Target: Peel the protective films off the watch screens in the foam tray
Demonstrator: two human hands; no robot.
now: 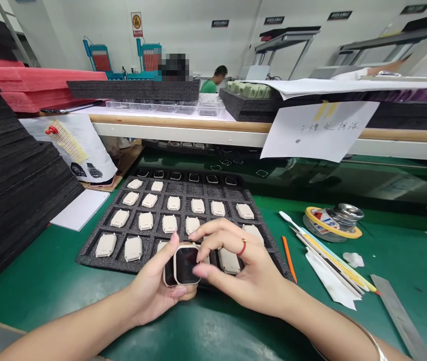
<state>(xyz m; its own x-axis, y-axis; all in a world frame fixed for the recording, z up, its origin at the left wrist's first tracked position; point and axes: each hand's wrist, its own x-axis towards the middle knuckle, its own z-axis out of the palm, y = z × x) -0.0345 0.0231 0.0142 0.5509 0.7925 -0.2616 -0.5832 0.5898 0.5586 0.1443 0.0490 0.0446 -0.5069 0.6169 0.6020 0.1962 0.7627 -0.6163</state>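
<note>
Two smartwatch bodies with dark screens and pale rims are in my left hand (160,288), one overlapping the other. The front smartwatch (186,264) faces up toward me, and the rear smartwatch (168,273) shows only along its left side. My left thumb and fingers are closed around them. At the front watch's right edge, my right hand (236,260) has its thumb and index finger bent together against it; the thumb is slightly blurred. Behind both hands lies a black foam tray (198,190) with several cream watch bodies (146,220) in its compartments, some partly hidden by my hands.
To the right lie an orange stick (289,258), thin tools (326,250), a tape roll (320,225), a small metal-topped jar (348,213) and a steel ruler (401,311). Black foam sheets (13,190) are stacked left. A shelf (183,133) spans the back; a person in green (209,86) is beyond.
</note>
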